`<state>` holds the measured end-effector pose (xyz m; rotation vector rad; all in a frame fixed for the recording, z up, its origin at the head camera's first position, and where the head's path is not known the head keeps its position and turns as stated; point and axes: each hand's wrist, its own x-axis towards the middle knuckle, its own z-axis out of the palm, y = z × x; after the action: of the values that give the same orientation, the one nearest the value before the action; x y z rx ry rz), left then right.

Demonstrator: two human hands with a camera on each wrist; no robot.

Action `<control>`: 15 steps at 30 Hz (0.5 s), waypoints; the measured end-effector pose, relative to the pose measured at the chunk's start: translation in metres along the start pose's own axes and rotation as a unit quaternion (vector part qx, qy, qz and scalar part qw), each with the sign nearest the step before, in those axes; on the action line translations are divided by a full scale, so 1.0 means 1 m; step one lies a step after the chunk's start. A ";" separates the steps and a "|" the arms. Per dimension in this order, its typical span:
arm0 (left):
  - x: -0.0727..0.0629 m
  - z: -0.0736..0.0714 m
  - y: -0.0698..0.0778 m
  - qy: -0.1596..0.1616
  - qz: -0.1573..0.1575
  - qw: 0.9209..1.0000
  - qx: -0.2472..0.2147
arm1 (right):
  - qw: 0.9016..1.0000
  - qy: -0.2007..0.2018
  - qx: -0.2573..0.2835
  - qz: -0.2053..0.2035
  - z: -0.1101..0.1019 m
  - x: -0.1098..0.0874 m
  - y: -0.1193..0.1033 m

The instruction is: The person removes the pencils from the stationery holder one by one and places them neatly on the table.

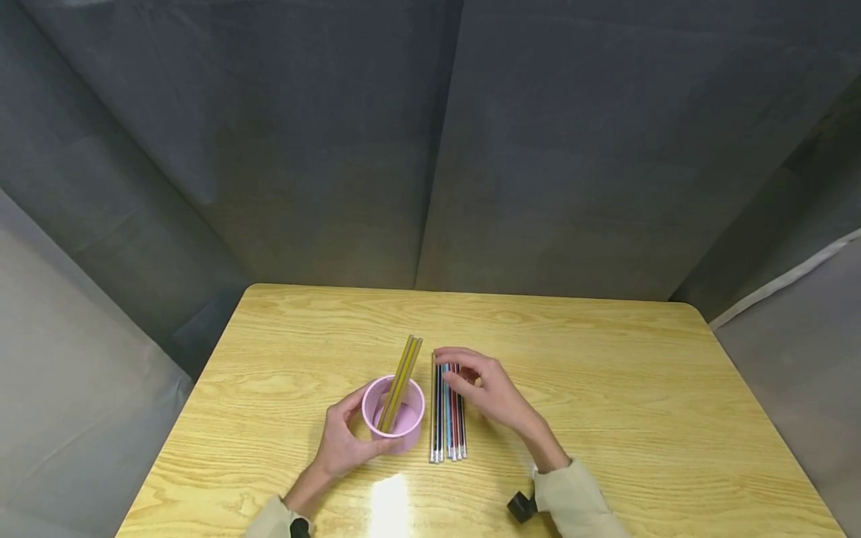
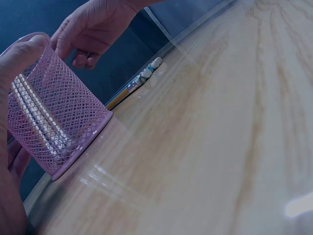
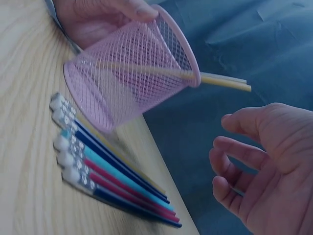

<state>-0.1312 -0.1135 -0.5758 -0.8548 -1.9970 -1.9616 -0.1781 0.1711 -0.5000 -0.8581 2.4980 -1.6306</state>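
A pink mesh pencil cup (image 1: 408, 444) stands on the table, gripped by my left hand (image 1: 339, 442) with the thumb across its near side. A few yellow pencils (image 1: 406, 373) lean inside it, their upper ends sticking out past the rim. Just right of the cup, several pencils (image 1: 448, 430) lie side by side in dark blue, light blue, red and yellow, eraser ends toward me. Over the far ends of that row hovers my right hand (image 1: 494, 392). Its fingers are loosely bent and hold nothing in the right wrist view, apart from the pencils.
The wood-grain table (image 1: 639, 403) has rounded far corners. Grey cloth (image 1: 336, 149) hangs behind it and along both sides. A small black block (image 1: 521, 506) sits by the right sleeve. Light glares off the table near the left wrist.
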 end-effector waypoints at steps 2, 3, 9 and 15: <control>0.000 0.000 0.000 0.001 -0.002 1.000 0.000 | 1.000 -0.004 0.000 -0.008 0.003 0.000 -0.004; 0.000 0.000 -0.001 0.001 -0.002 1.000 0.001 | 1.000 -0.006 0.000 -0.013 0.004 0.000 -0.005; 0.000 -0.001 -0.002 0.002 0.001 1.000 0.009 | 0.999 -0.019 0.008 -0.037 0.014 0.000 -0.011; -0.002 -0.001 -0.002 0.003 -0.001 1.000 0.017 | 0.998 -0.034 0.016 -0.043 0.022 -0.001 -0.017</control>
<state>-0.1309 -0.1149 -0.5782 -0.8392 -2.0228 -1.9230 -0.1624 0.1482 -0.4953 -1.0123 2.4162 -1.6322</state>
